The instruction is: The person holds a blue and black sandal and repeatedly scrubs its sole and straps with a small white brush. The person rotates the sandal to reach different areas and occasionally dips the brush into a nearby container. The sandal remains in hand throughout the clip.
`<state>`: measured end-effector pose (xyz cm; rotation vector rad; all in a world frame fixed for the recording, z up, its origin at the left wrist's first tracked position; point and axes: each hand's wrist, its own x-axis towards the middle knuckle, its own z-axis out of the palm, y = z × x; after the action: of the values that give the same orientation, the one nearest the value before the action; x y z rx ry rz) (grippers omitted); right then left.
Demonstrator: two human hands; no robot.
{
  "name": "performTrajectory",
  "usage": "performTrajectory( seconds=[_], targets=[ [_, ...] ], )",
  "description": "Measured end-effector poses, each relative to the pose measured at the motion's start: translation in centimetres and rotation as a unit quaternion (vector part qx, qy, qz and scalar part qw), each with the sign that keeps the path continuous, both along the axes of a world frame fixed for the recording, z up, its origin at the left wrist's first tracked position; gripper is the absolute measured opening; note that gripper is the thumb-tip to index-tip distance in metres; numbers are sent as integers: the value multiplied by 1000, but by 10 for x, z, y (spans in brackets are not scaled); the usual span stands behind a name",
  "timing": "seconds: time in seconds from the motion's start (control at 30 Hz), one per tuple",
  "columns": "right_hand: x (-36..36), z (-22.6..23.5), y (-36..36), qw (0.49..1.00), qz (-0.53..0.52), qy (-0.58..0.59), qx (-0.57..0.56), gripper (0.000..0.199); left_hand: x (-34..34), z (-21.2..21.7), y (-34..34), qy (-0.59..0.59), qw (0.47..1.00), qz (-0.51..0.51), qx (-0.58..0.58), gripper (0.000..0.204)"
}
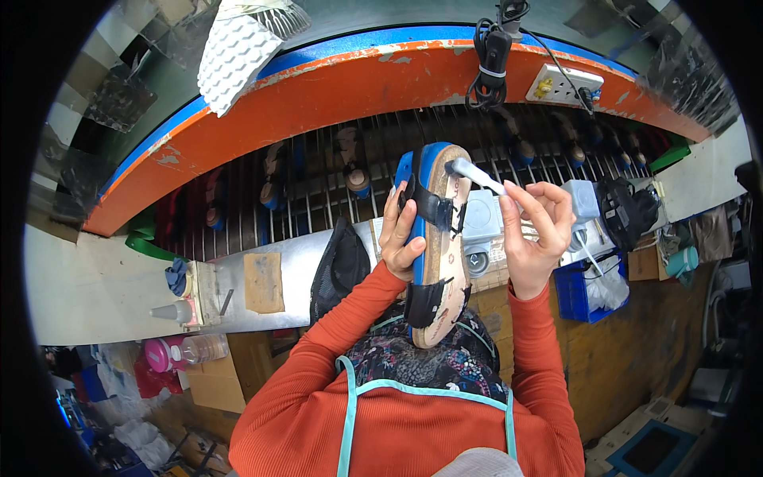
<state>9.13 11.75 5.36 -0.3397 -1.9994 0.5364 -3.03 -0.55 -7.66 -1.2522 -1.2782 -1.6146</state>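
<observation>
My left hand (400,238) grips the side of a sandal on a blue last (443,308), fingers wrapped near its black strap. The sandal stands nearly upright in front of me, with its tan underside turned to the right and black strap ends folded onto it. My right hand (539,234) pinches a pale brush (479,176) between thumb and fingers. The brush's dark tip touches the underside close to the sandal's upper end. Just behind, between both hands, stands a grey square-topped container (480,216).
Ahead, several sandals on lasts (355,179) lie on a rod conveyor (310,207) below an orange machine edge (350,86). A second grey container (582,199) and a blue bin (574,292) stand at right. A black mesh piece (340,266) and tan pad (264,283) lie left.
</observation>
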Motion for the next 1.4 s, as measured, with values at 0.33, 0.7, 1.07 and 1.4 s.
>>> performTrajectory(
  seconds=[0.33,0.7,1.07,1.4],
  targets=[
    [13,10,17,992,105,-71,24,23,-2,21,-17,42,997,16,-66,58],
    [22,4,11,990,128,-62,1,20,4,23,-19,5,997,-7,-79,55],
    [35,6,9,987,135,-81,13,22,3,18,-6,-19,998,-42,-40,62],
    [31,-13,-13,985,117,4,-129,19,-7,-5,3,-112,989,-80,-56,68]
  ],
)
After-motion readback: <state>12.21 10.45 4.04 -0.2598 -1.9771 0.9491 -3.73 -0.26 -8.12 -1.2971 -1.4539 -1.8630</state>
